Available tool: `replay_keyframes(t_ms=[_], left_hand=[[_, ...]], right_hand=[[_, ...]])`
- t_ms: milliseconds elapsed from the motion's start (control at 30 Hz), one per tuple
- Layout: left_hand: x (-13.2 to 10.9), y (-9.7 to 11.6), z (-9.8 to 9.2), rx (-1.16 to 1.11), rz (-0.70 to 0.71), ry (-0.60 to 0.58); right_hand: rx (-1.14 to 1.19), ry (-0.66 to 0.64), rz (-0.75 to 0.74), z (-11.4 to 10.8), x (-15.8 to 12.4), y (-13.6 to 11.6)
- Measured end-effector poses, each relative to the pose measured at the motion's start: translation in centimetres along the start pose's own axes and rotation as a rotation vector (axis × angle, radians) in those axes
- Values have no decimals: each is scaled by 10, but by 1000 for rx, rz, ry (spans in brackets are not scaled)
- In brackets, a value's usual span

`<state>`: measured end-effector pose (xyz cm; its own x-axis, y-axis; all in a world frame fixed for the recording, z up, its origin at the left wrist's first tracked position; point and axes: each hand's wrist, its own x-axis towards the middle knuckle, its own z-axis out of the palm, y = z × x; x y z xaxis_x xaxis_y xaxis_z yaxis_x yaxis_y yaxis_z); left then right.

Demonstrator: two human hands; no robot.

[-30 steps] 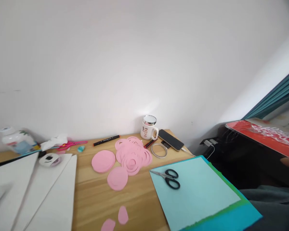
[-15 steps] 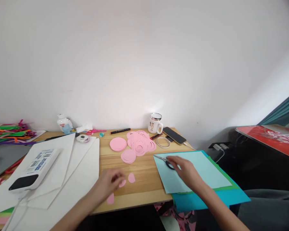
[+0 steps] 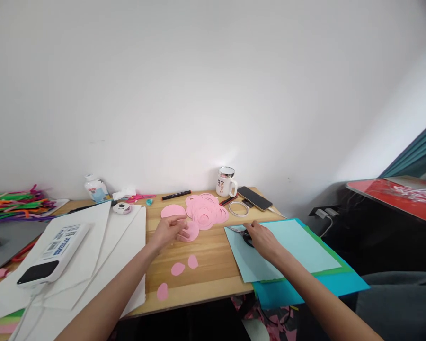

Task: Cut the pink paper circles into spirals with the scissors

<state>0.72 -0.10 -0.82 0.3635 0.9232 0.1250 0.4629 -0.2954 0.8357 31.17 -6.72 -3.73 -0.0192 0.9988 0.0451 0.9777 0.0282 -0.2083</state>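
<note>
My left hand (image 3: 170,231) reaches over a pink paper circle (image 3: 192,232), its fingers apart and curved, with nothing visible in it. Beside it lie a stack of pink circles (image 3: 173,210) and a heap of pink paper rings and discs (image 3: 206,208). Several small pink petal-shaped pieces (image 3: 178,269) rest on the desk nearer to me. My right hand (image 3: 264,239) is closed on the black handles of a pair of scissors (image 3: 238,231), whose blades point left. The scissors lie on light blue paper (image 3: 291,255); the hand partly hides the handles.
White sheets (image 3: 128,255) with a white power bank (image 3: 55,253) on top cover the left side. At the back stand a mug (image 3: 226,183), a phone (image 3: 254,199) and a white bottle (image 3: 96,189). Blue paper (image 3: 291,296) overhangs the front edge.
My left hand has moved up and away from the small petal pieces to the pink circles, its fingers spreading. My right hand remains at the scissors, now lower over the handles.
</note>
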Motion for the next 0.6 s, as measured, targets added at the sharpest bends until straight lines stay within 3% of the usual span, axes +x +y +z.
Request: replay_keyframes(t_ms=[200, 267, 300, 333, 400, 600], left_hand=[[18, -9, 3, 239, 31, -40], [24, -10, 5, 304, 41, -86], [26, -11, 6, 330, 43, -106], [27, -11, 7, 353, 43, -123], [29, -11, 8, 386, 40, -148], [33, -15, 8, 350, 4, -165]], right_hand=[[262, 57, -48, -22, 0, 3], [483, 87, -95, -31, -9, -2], [766, 118, -132, -33, -15, -8], [1035, 142, -160, -34, -21, -15], [1340, 156, -157, -29, -32, -35], [1542, 11, -88, 7, -34, -117]])
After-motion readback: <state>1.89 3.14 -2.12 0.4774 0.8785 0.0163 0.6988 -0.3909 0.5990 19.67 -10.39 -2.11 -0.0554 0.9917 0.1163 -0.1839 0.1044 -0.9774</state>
